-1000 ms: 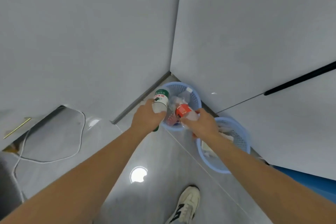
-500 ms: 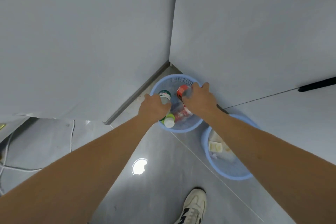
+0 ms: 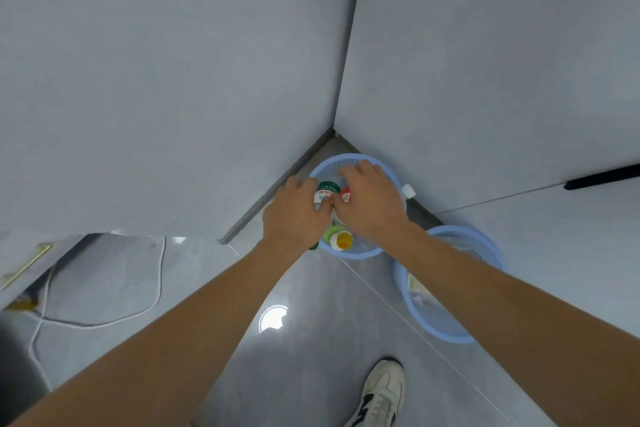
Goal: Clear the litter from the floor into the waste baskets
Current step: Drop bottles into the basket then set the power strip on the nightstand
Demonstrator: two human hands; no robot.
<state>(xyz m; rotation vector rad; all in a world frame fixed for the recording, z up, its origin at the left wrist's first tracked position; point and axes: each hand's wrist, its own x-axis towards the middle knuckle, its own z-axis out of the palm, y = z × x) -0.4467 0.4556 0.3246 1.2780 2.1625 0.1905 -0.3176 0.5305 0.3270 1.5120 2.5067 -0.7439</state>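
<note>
- Both hands low over the far basket (image 3: 349, 159) in the corner, at the point of letting bottles go.
- Left hand (image 3: 293, 217) curled round a green-labelled bottle (image 3: 325, 191), its top inside the rim; right hand (image 3: 369, 204) above a red-labelled bottle (image 3: 345, 194), fingers bent, hold on it impossible to confirm.
- Best done by lowering each bottle past the rim before loosening the fingers, one at a time, so neither knocks the yellow-capped bottle (image 3: 341, 240) lying at the near edge or bounces out.
- Worth avoiding a push on the rim; light plastic likely to tip.
- Near basket (image 3: 446, 334) on the right, paper scraps (image 3: 415, 286) inside, mostly hidden by the right forearm.
- Far basket's contents largely covered by both hands; labels too blurred to read.
- Small white object (image 3: 408, 190) just right of the far basket, unidentifiable.
- White cable (image 3: 152, 302) on the floor at left; shoe (image 3: 382, 392) cut off at the bottom edge.
</note>
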